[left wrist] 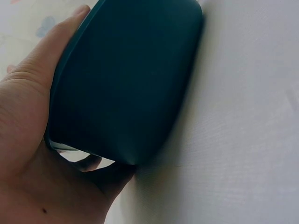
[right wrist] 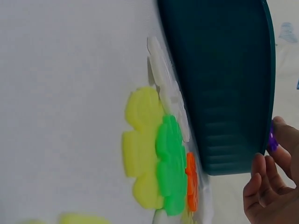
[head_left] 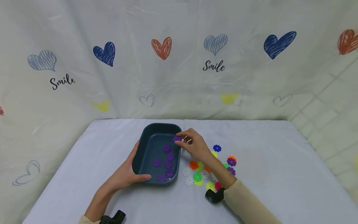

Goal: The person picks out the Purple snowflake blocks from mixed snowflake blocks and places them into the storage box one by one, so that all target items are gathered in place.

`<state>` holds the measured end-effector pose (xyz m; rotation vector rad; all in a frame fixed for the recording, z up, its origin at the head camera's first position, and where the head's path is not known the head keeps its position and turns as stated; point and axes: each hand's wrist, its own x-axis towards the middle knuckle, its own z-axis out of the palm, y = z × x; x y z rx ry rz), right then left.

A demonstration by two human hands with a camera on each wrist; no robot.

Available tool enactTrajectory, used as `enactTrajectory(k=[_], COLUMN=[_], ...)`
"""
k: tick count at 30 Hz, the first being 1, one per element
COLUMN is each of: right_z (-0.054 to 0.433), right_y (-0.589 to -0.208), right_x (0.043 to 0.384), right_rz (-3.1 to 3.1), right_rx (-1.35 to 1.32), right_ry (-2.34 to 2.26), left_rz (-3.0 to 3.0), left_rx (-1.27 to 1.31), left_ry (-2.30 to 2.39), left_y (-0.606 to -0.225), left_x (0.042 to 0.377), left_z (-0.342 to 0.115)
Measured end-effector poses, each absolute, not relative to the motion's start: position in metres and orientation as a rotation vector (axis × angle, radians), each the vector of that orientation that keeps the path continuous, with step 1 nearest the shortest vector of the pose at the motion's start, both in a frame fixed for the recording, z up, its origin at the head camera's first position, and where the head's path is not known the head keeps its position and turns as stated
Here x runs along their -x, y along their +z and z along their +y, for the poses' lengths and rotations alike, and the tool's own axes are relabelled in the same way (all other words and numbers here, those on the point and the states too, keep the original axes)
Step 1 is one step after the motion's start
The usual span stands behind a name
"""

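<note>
A dark teal tray (head_left: 149, 152) stands on the white cloth. Several purple flower-shaped discs (head_left: 157, 162) lie on its floor, mostly along the right side. My left hand (head_left: 126, 175) grips the tray's near left corner, thumb over the rim; the left wrist view shows the outside of the tray (left wrist: 126, 79) against the palm. Over the far right rim, my right hand (head_left: 197, 147) pinches one purple flower disc (head_left: 176, 139) between thumb and fingertips. In the right wrist view only a sliver of that purple disc (right wrist: 273, 138) shows beyond the rim.
Right of the tray, loose flower discs lie in a spread: green (head_left: 197, 176), orange (head_left: 193, 165), white (head_left: 189, 180), yellow (head_left: 210, 186) and blue (head_left: 217, 148). Some overlap, and the right forearm hides part of them. A white curtain (head_left: 179, 81) with printed hearts hangs behind the table.
</note>
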<state>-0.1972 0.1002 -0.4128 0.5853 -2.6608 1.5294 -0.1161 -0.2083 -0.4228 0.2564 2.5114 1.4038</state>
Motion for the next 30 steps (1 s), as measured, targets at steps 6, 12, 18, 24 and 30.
enactTrajectory(k=[6, 12, 18, 24, 30], right_z=[0.094, 0.090, 0.091, 0.096, 0.104], right_y=[-0.412, -0.415, -0.415, -0.415, -0.414], right_x=[0.203, 0.207, 0.207, 0.202, 0.198], right_rz=[-2.658, -2.669, -2.660, -2.663, -2.665], right_rx=[-0.566, -0.558, -0.553, -0.522, -0.523], right_ry=[1.531, 1.512, 1.521, 1.556, 1.573], left_rz=[2.509, 2.497, 2.494, 2.493, 2.506], left_rx=[-0.260, -0.255, -0.243, -0.245, -0.250], left_ry=[1.410, 1.423, 1.420, 1.418, 1.392], left_y=[-0.423, -0.424, -0.422, -0.423, -0.423], left_x=[0.118, 0.118, 0.118, 0.119, 0.119], left_z=[-0.210, -0.210, -0.210, -0.210, -0.212])
